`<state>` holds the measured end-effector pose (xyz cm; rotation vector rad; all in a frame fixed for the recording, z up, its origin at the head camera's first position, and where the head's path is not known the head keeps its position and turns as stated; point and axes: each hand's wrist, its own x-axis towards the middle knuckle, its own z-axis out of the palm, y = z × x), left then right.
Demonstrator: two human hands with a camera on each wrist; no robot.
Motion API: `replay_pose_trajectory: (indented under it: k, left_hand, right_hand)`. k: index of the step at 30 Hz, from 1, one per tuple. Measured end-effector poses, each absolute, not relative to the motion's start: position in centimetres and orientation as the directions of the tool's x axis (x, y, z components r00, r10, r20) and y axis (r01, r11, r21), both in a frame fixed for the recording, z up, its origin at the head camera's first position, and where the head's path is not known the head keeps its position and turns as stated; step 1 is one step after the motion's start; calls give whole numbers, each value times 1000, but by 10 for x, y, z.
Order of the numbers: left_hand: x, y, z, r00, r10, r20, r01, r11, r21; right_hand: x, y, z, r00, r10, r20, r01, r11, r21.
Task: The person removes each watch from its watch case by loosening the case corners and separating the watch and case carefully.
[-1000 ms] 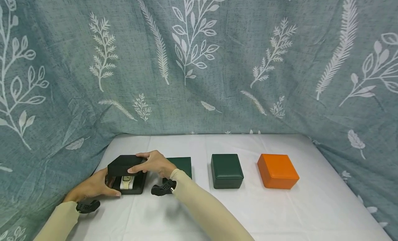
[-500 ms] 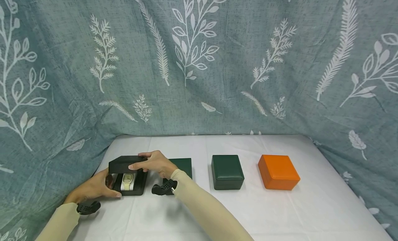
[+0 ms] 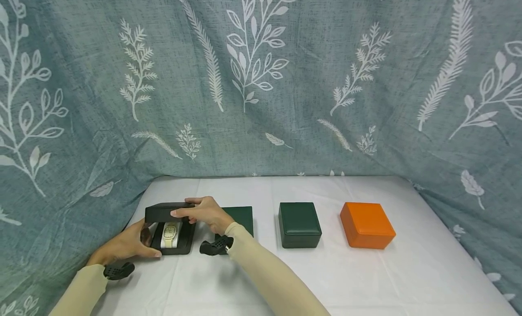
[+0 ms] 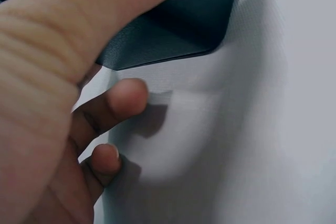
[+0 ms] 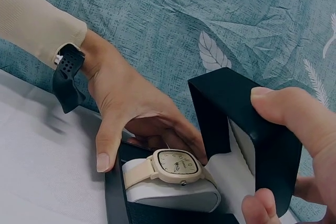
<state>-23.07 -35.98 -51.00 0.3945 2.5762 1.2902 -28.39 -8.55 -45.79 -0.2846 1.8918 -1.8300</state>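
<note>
Gripping a black box (image 3: 186, 240) near the left edge of the table (image 3: 367, 282), the left hand (image 3: 123, 244) is curving round its side, a watch (image 3: 169, 231) is resting on the white cushion (image 5: 168, 198) inside, the right hand (image 3: 206, 213) is pinching the raised lid (image 3: 161, 212), and a curtain (image 3: 302, 125) is hanging behind.

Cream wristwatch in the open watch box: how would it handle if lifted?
The cream wristwatch would probably bring the white cushion along, since its strap bends over it. The strap looks likely to flex, given that curve. The exposed dial could scratch if knocked against the black watch box.
</note>
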Motion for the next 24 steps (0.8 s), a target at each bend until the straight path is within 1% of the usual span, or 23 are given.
replay_pose_trajectory:
  k: [9,16,24]
  left_hand:
    - [-234,-360,-511,-933,345,-104,123,576,809]
    - [-231,-360,-511,-929,349,-123,105,566,818]
    - [-230,-360,-510,-928,353,-116,110,560,821]
  right_hand:
    - [-287,-92,-460,-889,-416,-194,192,47,-980]
    - [-287,-96,-461,-902,-388,-191,217,-24,-976]
    - [-286,-102,-460,-930,-285,-234,241,12,-970]
